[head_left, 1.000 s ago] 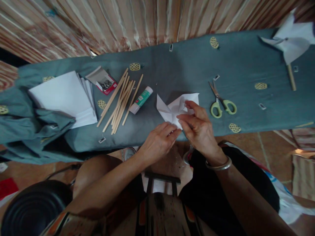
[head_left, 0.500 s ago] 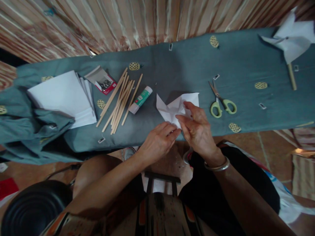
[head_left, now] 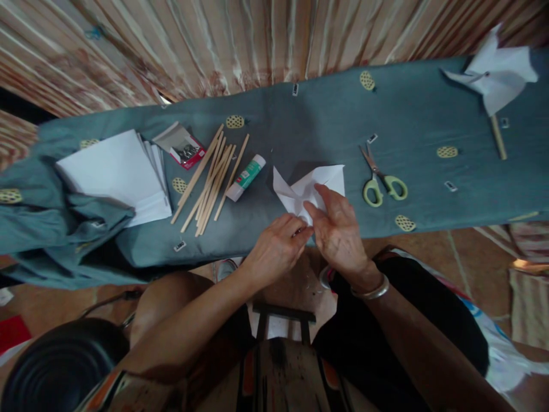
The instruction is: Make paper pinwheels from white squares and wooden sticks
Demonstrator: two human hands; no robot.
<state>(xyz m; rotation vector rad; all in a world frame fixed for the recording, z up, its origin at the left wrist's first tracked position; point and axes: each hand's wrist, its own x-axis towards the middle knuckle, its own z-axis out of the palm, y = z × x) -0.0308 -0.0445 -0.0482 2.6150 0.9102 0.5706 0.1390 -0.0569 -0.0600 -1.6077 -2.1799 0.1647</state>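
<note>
The folded paper (head_left: 299, 187) lies near the edge of the table (head_left: 412, 120), seemingly pinched for steadiness by the left hand (head_left: 278, 246) at seven o'clock, while the right hand (head_left: 339, 232), at five, rests spread fingers over it, perhaps guarding the folds, leaving scissors (head_left: 374, 170) handy at three.

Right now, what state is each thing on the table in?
White paper: folded, some flaps raised
Scissors: slightly open
Small box: open, metal pieces inside
Glue stick: on its side
Wooden sticks: loose, some crossing
Paper stack: slightly fanned
Pinwheel: mounted on handle
Tablecloth: partly bunched
</note>
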